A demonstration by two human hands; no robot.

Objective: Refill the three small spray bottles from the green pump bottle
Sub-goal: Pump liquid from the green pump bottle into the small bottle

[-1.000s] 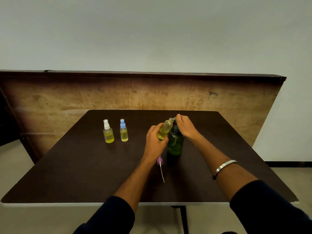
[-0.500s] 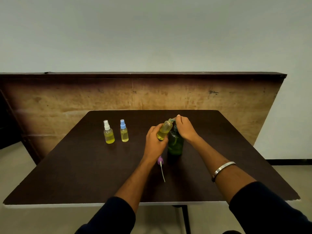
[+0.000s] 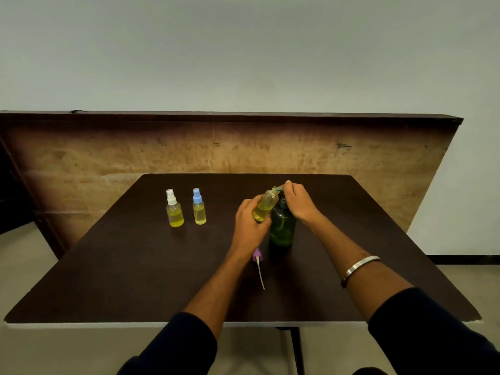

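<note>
The green pump bottle (image 3: 282,228) stands upright near the middle of the dark table (image 3: 135,266). My right hand (image 3: 299,203) rests on top of its pump head, with the fingers curled over it. My left hand (image 3: 250,226) grips an uncapped small spray bottle (image 3: 266,203), partly filled with yellow liquid and tilted so that its open neck meets the pump spout. That bottle's purple spray cap (image 3: 257,257), with its dip tube, lies on the table below my left wrist. Two capped small bottles stand to the left: a white-capped one (image 3: 174,209) and a blue-capped one (image 3: 198,208).
A wooden board (image 3: 108,158) stands upright behind the table's far edge. The table's near edge (image 3: 108,324) runs just in front of my sleeves. A table leg (image 3: 296,347) shows below.
Both hands and the bottles keep nearly the same pose. The view has shifted only slightly.
</note>
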